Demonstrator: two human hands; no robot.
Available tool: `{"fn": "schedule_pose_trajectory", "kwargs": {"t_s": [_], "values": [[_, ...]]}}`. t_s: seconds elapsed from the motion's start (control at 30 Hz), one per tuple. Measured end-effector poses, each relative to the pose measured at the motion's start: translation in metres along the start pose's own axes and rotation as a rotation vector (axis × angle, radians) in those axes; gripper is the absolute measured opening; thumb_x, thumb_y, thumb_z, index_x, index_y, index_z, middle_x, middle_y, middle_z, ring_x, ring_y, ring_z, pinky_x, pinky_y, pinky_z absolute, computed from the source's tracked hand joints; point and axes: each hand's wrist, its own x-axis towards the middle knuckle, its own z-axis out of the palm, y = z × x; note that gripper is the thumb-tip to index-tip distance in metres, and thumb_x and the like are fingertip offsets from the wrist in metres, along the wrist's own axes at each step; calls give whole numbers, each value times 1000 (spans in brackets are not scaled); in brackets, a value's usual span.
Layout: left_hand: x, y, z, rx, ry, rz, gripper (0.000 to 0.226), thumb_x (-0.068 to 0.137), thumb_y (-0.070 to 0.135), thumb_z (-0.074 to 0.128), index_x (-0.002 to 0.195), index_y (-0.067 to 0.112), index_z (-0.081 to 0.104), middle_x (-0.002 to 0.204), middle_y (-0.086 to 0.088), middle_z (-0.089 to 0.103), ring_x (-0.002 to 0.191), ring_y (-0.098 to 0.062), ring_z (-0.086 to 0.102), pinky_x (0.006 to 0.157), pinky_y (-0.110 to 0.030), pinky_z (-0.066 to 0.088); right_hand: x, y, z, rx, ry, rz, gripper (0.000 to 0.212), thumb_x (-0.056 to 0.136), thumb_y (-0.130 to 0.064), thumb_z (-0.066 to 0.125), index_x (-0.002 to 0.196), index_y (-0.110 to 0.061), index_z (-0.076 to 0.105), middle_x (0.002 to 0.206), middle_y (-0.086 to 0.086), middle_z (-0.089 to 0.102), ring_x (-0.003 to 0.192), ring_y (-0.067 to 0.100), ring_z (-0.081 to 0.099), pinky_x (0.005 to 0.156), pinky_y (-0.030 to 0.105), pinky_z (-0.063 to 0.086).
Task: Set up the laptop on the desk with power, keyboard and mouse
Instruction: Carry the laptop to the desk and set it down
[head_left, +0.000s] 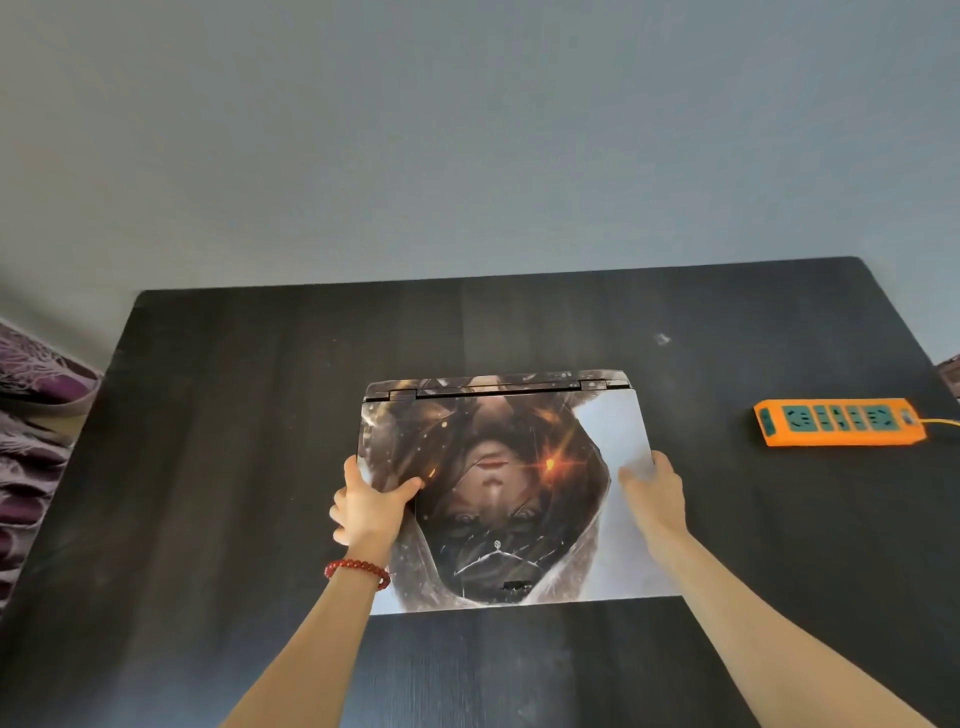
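Left hand (370, 506) and right hand (653, 488) grip opposite side edges of the closed, picture-skinned laptop (506, 493) mid-desk (234, 441).

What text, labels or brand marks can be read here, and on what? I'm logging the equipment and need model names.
None can be read.
Closed laptop with a printed portrait skin: a small emblem and a dark mark near the front edge, both too blurred to read.
Orange power strip with green sockets on the dark wooden desk: no legible marking.
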Motion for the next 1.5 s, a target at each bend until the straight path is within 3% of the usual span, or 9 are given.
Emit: {"fn": "schedule_pose_trajectory", "kwargs": {"t_s": [0.53, 0.7, 0.8, 0.93, 1.07, 1.17, 1.23, 1.33, 1.5], "values": [[-8, 7, 11, -14, 18, -13, 83, 72, 34, 76, 138, 19, 27, 140, -15, 24, 127, -35, 24, 105, -54, 32, 23, -3, -3, -116, -6, -6, 42, 91, -24, 47, 131, -14, 37, 133, 17, 45, 124, 38, 34, 99, 53, 33], [-9, 6, 16, 21, 47, -15, 84, 75, 35, 73, 140, 18, 23, 142, -16, 23, 129, -35, 23, 106, -54, 26, 26, 2, 2, -158, -18, -40, 59, 86, -30, 56, 136, -18, 28, 139, 15, 38, 127, 37, 30, 101, 54, 29], [-18, 5, 24, 181, 112, 84, 78, 84, 37, 62, 144, 22, 14, 148, -16, 18, 132, -37, 21, 107, -56, 22, 22, 10, 9, -320, -27, -104, 77, 87, -41, 54, 145, -16, 9, 148, 16, 24, 133, 38, 24, 104, 55, 25], [-42, -19, 48, 568, 154, 393, 55, 95, 40, 30, 145, 35, 8, 156, -9, 1, 141, -39, 0, 111, -58, 10, 12, 27, 9, -424, -27, -238, 75, 91, -48, 42, 146, -18, 1, 151, 17, 15, 136, 35, 21, 103, 55, 28], [-39, -37, 50, 734, 106, 443, 56, 94, 48, 16, 145, 35, -4, 157, -8, -4, 142, -36, -7, 113, -58, 3, -8, 52, 8, -674, 35, -384, 65, 94, -47, 30, 147, -21, 2, 155, 20, 5, 141, 35, 15, 108, 53, 27], [-38, -35, 46, 771, 67, 452, 57, 94, 50, 12, 144, 34, -9, 157, -8, -8, 142, -36, -9, 113, -57, 4, -17, 63, 6, -794, 43, -428, 60, 96, -44, 21, 147, -20, -1, 156, 19, 1, 144, 32, 6, 112, 55, 17], [-42, -30, 42, 775, 27, 474, 57, 95, 49, 16, 145, 33, -5, 157, -7, -7, 142, -35, -8, 113, -57, 6, -19, 65, 5, -853, 10, -443, 59, 97, -41, 17, 146, -17, -3, 156, 18, -2, 144, 32, 0, 114, 54, 11], [-65, -41, 33, 671, 18, 471, 55, 95, 40, 31, 145, 29, 12, 157, -3, 3, 144, -27, -4, 114, -54, 9, -37, 65, 12, -916, -72, -632, 57, 96, -36, 25, 146, -13, 10, 156, 17, 3, 144, 35, 2, 115, 53, 8], [-121, -112, 5, 366, 169, 282, 48, 93, 32, 44, 138, 21, 35, 153, -6, 23, 142, -25, 12, 115, -46, 13, -100, 60, 47, -883, -298, -946, 48, 96, -27, 32, 142, -16, 26, 155, 11, 17, 143, 28, 11, 115, 48, 13]]}}
